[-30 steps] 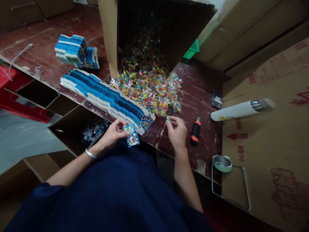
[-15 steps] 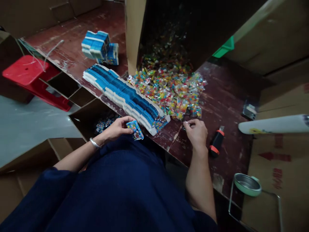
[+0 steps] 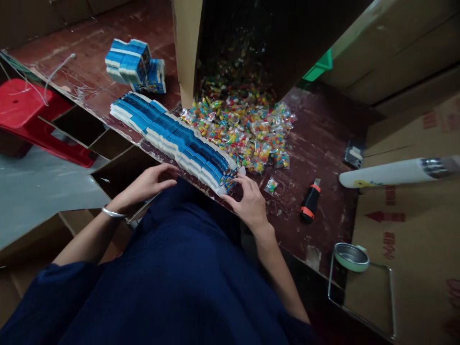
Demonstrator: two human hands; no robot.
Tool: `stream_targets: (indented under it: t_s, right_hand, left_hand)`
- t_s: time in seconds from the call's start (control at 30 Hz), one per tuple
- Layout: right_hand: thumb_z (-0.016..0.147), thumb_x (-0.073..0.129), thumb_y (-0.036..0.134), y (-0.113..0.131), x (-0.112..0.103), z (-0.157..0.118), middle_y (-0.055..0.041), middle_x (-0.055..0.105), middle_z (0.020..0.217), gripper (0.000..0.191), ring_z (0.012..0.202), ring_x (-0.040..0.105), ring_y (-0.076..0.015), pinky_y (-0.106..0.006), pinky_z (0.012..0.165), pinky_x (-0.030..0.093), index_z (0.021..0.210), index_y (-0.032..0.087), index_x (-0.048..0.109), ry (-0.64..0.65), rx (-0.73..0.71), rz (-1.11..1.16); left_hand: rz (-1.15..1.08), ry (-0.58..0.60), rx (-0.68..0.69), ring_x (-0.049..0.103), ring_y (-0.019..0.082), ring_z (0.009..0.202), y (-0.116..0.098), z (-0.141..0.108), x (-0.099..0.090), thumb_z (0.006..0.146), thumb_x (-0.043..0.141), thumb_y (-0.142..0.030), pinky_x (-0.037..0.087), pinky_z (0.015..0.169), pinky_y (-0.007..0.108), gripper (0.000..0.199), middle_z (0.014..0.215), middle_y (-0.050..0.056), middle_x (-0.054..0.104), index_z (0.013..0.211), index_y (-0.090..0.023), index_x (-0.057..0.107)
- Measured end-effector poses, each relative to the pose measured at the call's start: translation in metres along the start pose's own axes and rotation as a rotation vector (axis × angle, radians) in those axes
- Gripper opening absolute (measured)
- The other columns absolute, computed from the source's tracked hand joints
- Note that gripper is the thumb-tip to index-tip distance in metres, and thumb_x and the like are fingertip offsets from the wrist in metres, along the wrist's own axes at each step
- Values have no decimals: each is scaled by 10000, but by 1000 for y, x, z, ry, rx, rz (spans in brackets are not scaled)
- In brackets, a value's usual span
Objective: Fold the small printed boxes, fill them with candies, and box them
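Observation:
Along the table edge lies a long row of flattened blue-and-white cartons (image 3: 168,136), packed face to face. At its near right end, my right hand (image 3: 247,199) has thumb and fingers against opposite edges of the last small printed carton (image 3: 228,181). My left hand (image 3: 153,183) hangs just off the table edge, beside the row, fingers apart and nothing in them. A single clear candy packet (image 3: 271,185) lies to the right of my right hand. Behind the row spreads a heap of colourful candy packets (image 3: 247,129), spilling from a cardboard box on its side (image 3: 187,52).
A black and orange utility knife (image 3: 310,201) lies at the right, near a white cylindrical bottle (image 3: 384,174). More stacked blue cartons (image 3: 127,60) sit at the back left. Below the left edge are an open cardboard box (image 3: 111,175) and a red stool (image 3: 28,105).
The small filled-out carton is gone from my left hand, which has moved left and opened. My right hand has left the candy packet on the table and moved left to the row's end.

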State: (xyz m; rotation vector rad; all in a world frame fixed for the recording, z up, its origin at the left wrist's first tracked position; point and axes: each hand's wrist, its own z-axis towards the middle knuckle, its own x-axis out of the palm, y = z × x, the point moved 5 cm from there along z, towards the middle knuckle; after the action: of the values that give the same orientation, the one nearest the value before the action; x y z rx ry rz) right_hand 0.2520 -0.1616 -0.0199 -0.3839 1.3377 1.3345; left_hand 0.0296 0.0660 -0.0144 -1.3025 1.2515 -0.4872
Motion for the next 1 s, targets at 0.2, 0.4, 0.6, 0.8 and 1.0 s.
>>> stream_targets:
  t_s: [0.2,0.4,0.6,0.8,1.0]
  right_hand:
    - [869,760,261,3,8,20,-151,545,1506,513,1400,494,-364,-577,1151,456,1354,236,594,94,-58,-91]
    - [886,716,182,-6,-6,31,-169,574,1472,173,1408,489,-369,-589,1152,465,1058,189,703,149,-179,-103]
    - [982,577,138,18,-48,15,-74,766,1145,158,1145,675,-279,-491,995,594,985,222,711,159,-321,-68]
    - [985,563,94,84,-68,6,-115,742,1170,210,1224,655,-270,-459,1049,586,1110,189,703,165,-534,23]
    - [945,684,218,78,-64,4,-128,642,1370,447,1316,600,-321,-530,1052,576,1377,279,589,-165,-351,108]
  left_hand:
    - [-206,203,82,695,204,978,-23,12,57,921,659,-346,547,909,367,289,1082,92,736,1134,-151,661]
    - [-253,267,116,668,183,927,-29,15,80,938,655,-340,517,870,323,228,1040,69,723,1073,-157,671]
    - [-470,238,88,653,188,942,-48,28,86,914,693,-434,489,895,325,301,990,76,710,883,-138,652]
    - [-670,479,18,650,165,878,-73,37,115,720,894,-368,502,845,317,417,915,16,660,927,-162,597]
    - [-1029,546,-95,692,235,1115,-67,31,121,662,927,-264,525,961,371,684,1186,108,711,1263,-199,607]
